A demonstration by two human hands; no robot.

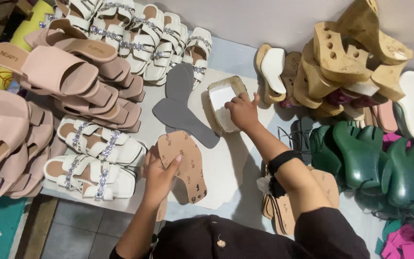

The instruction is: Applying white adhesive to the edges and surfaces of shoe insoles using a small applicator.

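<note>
Because your right hand [242,111] is dipping into the small square tub [224,103] of what looks like white glue, the likeliest slip, as I judge it, is a smear or drip across the pale sheet [226,168] on the worktop or onto the two grey insoles [182,103] lying just beside the tub. The tub is light and sits near those insoles, so a sideways nudge from your wrist could tip or slide it. The stack of cork-coloured wedge soles [348,52] to your right leans unevenly; a bump with your elbow might bring some down.

Your left hand [158,175] holds the tan insole [184,165] by its edge, thumb on the printed face and fingers [150,160] curled behind it. It is a pinch rather than a full clench, and the insole tilts over the sheet. If that pinch loosens, it would drop face down.

Your right-hand fingers are loosely spread, tips at the tub's rim and inner surface, grasping nothing that I can see. Whether they carry glue I cannot tell.
</note>
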